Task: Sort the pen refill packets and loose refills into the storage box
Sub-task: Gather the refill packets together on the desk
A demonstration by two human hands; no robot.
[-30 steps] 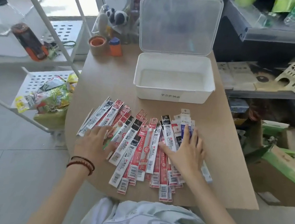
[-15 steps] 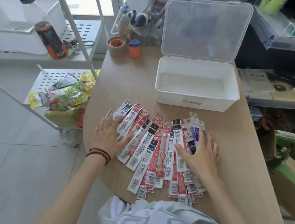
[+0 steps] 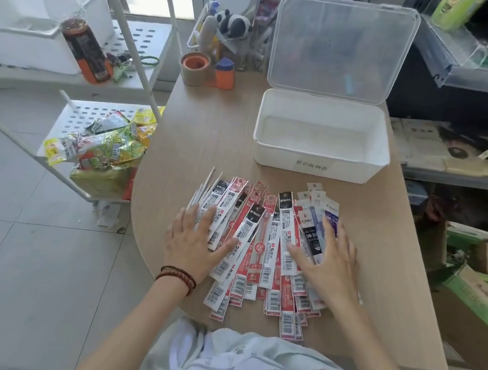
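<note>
My left grip (image 3: 190, 243) and right grip (image 3: 331, 259) lie flat, fingers straight, on fanned red-and-white refill packets (image 3: 257, 227); open white plastic storage box (image 3: 314, 163) sits farther.

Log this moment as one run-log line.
left hand: flat on refill packets | right hand: same | storage box: lid open, empty | stage: none boxed yet

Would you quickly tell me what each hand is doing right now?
Left hand: open, flat on the refill packets.
Right hand: open, flat on the packets, gripping nothing.
</note>
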